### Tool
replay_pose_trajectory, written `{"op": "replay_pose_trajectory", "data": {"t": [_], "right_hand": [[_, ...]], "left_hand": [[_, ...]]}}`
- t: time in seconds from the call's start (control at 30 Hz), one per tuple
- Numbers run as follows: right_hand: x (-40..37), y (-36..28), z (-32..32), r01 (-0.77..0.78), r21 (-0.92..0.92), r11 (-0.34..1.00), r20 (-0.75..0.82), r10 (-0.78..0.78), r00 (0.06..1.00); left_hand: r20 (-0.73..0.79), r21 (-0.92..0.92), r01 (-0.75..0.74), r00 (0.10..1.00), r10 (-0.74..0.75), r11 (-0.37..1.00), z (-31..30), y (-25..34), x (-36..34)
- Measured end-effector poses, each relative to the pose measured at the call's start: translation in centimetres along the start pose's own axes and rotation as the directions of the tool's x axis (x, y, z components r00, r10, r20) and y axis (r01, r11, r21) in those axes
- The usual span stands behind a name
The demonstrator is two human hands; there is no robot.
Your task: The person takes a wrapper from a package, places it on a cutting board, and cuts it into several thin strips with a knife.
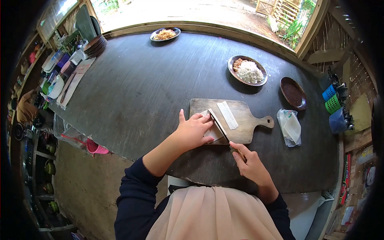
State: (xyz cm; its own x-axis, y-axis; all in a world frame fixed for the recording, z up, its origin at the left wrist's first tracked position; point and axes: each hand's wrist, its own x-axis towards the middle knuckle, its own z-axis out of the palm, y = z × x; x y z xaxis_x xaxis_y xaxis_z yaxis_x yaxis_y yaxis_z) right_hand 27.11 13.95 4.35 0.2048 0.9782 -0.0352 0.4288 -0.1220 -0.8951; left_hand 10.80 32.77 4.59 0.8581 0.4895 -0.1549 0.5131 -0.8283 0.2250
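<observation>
Our right grip [249, 163] is closed around the handle of a kitchen knife [220, 127], its blade angled across a pale, flat wrapper sheet [213, 135] on the wooden cutting board [243, 135]. Our left grip [196, 130] is spread flat on that sheet, pressing it to the board with the fingertips beside the blade. Just right of the knife, cut strips [227, 115] lie on the board, whose handle points right. Beyond it on the tabletop [160, 80] we see a plate of white shreds [249, 72] with an orange-brown food beside them. To the right are a brown oval plate [293, 93] and, nearer us, a plastic packet [289, 127] with more pale sheets. Another plate of food [165, 35] sits near the window ledge.
</observation>
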Motion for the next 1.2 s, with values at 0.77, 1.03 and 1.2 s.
{"op": "replay_pose_trajectory", "data": {"t": [0.77,1.03,1.2], "right_hand": [[-0.9,-1.4,-0.7,-0.071,-0.088,0.994,0.023,0.073,0.997],[-1.7,-1.2,-0.7,-0.047,-0.152,0.987,0.022,0.051,0.998],[-2.1,-0.9,-0.7,-0.006,-0.118,0.993,-0.001,0.005,1.0]], "left_hand": [[-0.038,0.038,-0.021,0.999,0.023,0.999,0.0,0.1,-0.1],[-0.032,0.064,-0.02,0.999,0.022,0.998,0.2,0.0,0.0],[0.0,0.074,-0.006,1.0,0.006,0.997,-0.3,0.2,-0.1]]}}
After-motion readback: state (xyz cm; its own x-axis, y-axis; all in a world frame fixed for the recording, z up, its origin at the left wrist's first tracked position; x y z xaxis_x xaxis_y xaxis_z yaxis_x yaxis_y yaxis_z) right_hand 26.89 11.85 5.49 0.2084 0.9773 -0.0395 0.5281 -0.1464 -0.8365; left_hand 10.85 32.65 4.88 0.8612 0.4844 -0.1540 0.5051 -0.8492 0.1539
